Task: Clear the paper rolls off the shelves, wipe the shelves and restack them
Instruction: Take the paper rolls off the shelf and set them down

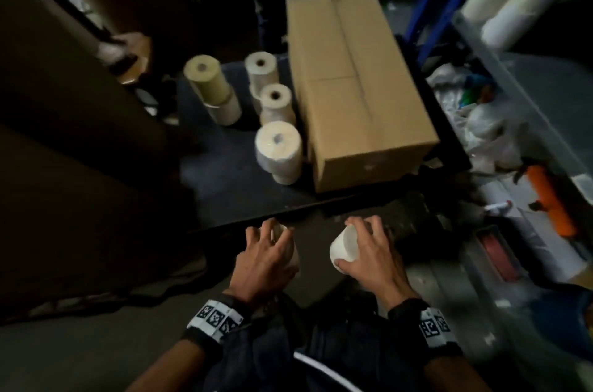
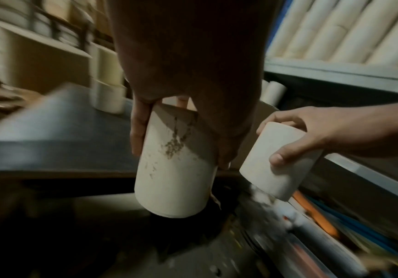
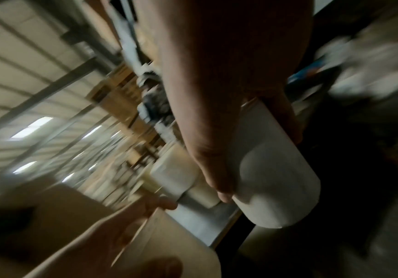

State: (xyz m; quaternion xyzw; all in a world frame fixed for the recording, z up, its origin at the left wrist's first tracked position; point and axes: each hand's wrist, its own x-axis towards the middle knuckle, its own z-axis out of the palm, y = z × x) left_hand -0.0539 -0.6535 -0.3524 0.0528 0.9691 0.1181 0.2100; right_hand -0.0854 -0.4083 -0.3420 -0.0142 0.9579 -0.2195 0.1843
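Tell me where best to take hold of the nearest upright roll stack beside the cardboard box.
Take the top roll round its curved side, coming from above and from the left. It stands upright with its core hole up, and the cardboard box probably blocks the right side.

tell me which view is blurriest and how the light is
Right wrist view: heaviest motion streaks, only the right hand and its roll readable. Left wrist view: blurred edges, but the left hand's roll shows its specks. Head view: dim, edges smeared.
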